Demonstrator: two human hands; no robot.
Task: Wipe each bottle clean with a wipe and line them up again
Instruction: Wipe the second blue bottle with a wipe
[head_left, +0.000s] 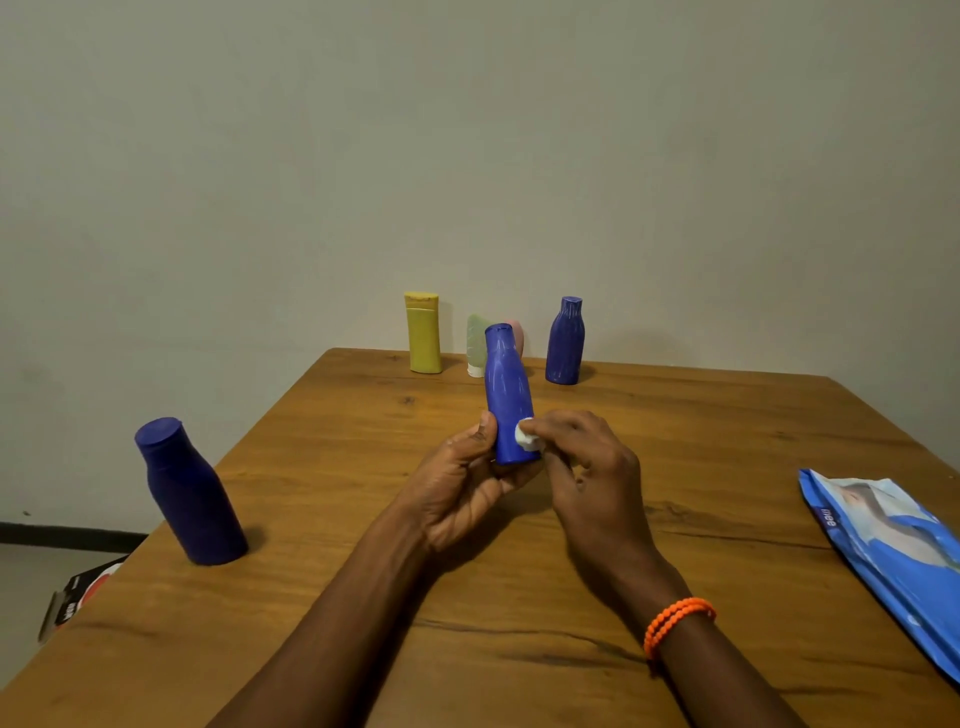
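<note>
The left hand (462, 480) grips the base of a bright blue plastic bottle (506, 395), holding it upright above the wooden table (363, 597), thumb on its left side. The right hand (587, 467) pinches a small wad of white wipe (527, 440) against the bottle's lower right side. A dark blue bottle (189, 493) stands well off to the left. At the far edge stand a yellow flat bottle (423, 332), a pale green tube (475, 345) and another dark blue bottle (565, 340). A blue wipes packet (893, 545) lies at right.
</note>
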